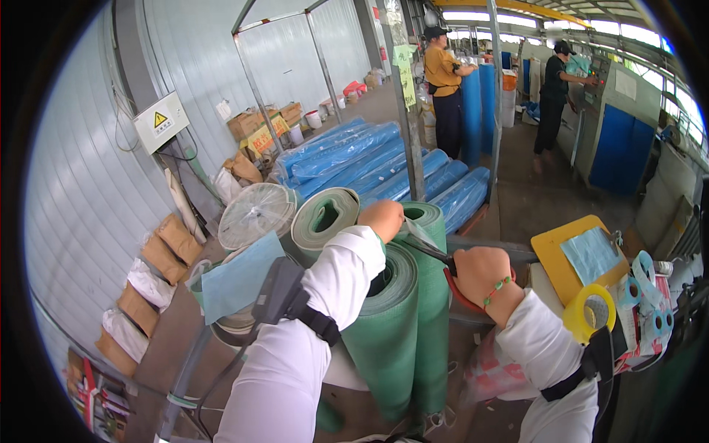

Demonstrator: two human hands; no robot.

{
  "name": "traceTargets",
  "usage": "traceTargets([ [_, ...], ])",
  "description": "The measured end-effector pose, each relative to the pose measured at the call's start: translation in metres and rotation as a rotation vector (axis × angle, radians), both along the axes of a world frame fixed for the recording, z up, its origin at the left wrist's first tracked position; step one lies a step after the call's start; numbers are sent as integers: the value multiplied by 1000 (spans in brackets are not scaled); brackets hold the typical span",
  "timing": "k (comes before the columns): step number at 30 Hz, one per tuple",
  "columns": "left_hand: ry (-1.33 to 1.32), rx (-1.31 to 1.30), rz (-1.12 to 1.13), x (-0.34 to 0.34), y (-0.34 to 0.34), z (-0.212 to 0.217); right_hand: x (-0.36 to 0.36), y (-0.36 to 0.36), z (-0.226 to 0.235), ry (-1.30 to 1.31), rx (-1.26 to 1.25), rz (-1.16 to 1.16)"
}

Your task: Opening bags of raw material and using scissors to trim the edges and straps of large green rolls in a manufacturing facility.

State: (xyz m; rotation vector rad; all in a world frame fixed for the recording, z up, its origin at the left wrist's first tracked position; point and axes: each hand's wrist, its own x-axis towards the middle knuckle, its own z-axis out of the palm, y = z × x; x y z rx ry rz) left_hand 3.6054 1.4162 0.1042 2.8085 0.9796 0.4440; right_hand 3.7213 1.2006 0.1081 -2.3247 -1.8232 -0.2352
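My left hand (382,218) rests closed on the top edge of an upright green roll (395,317) of mesh-like sheet. My right hand (478,270) grips red-handled scissors (436,255), whose dark blades point left toward the roll's top edge, close to my left hand. A second green roll (323,220) with a pale core stands just left of it. Both my arms are in white sleeves with black straps. A roll of yellow tape (588,314) hangs around my right forearm.
Blue plastic-wrapped rolls (369,159) lie stacked behind the green ones. A yellow clipboard (572,255) with blue cloth lies at right beside small tape rolls (650,295). Brown sacks (159,258) line the left wall. Two people (443,81) work at machines in the back.
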Motion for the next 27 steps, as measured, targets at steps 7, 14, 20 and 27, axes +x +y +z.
traceTargets([
  [7, -82, 61, -6, -16, 0, 26, -6, 3, 36, -148, -194, 31],
  [14, -168, -120, 42, -26, 0, 24, -9, -3, 49, -156, -111, 114],
  [20, -210, -33, 3, -20, -10, 23, -24, 50, 35, -242, -253, 36],
  [27, -594, -303, -55, -30, -29, 67, -24, 58, 29, -126, -124, 93],
])
